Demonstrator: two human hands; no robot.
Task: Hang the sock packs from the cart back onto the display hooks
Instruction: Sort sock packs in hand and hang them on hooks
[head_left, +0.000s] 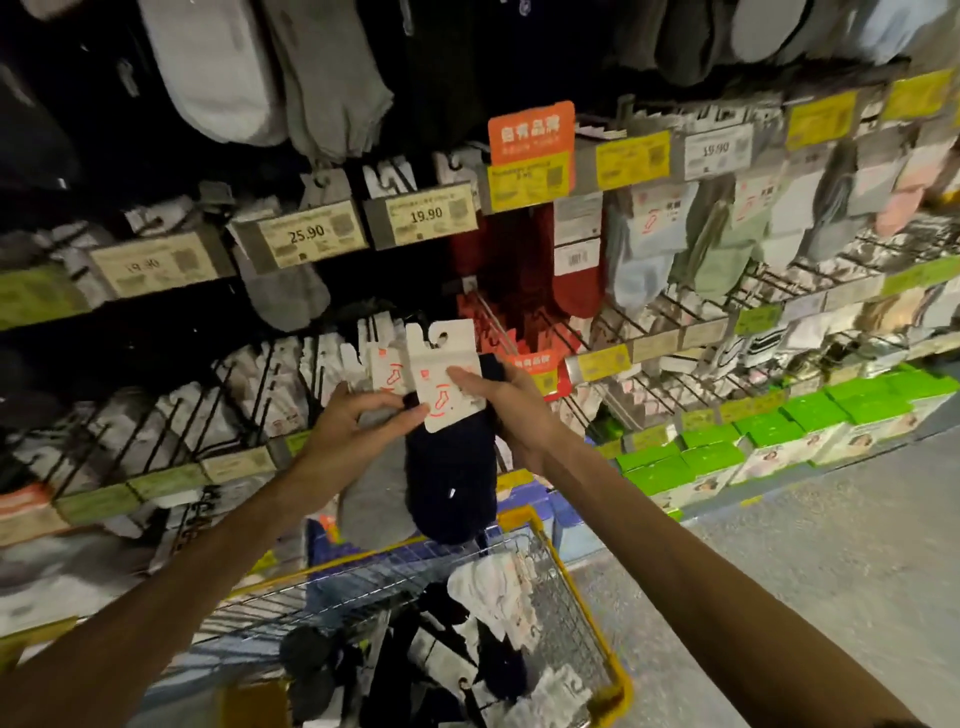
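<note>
A dark navy sock pack (449, 488) with a white card header sits in front of the display, its hanger hole up near a hook. My right hand (511, 410) grips the pack from the right, thumb across the card. My left hand (348, 431) pinches the card's lower left edge. Just behind it hangs a grey sock pack (371, 512) with the same white card. Below, the wire cart (576, 587) with a yellow rim holds several more sock packs (488, 597), white and dark.
Rows of display hooks (644, 312) carry hanging socks with price tags (421, 215) reading 19.90 and 25.90. Red socks (571, 280) hang above the held pack. Green boxes (727, 457) line the low shelf at right, beside grey floor (831, 545).
</note>
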